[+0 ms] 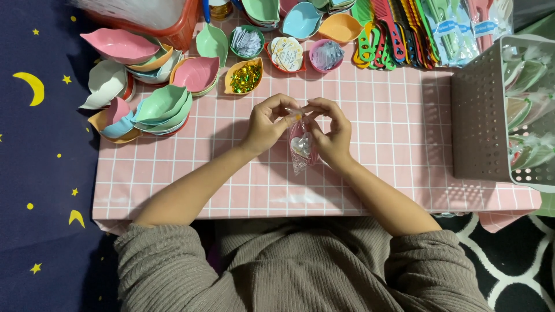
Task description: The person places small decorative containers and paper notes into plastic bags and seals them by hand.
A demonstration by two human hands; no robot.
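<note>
Pinching the mouth of a small clear bag [302,151] between left hand [267,122] and right hand [330,132], both grips closed on it, the person kept it upright above the pink checked surface [399,127], contents settled low.

Both hands up over the pink checked counter [393,133]: left hand [267,122] and right hand [330,130] pinch the top of a small clear bag [302,149] between them. Leaf-shaped bowls [165,104] crowd the far left; a perforated grey basket [483,127] sits right.
</note>
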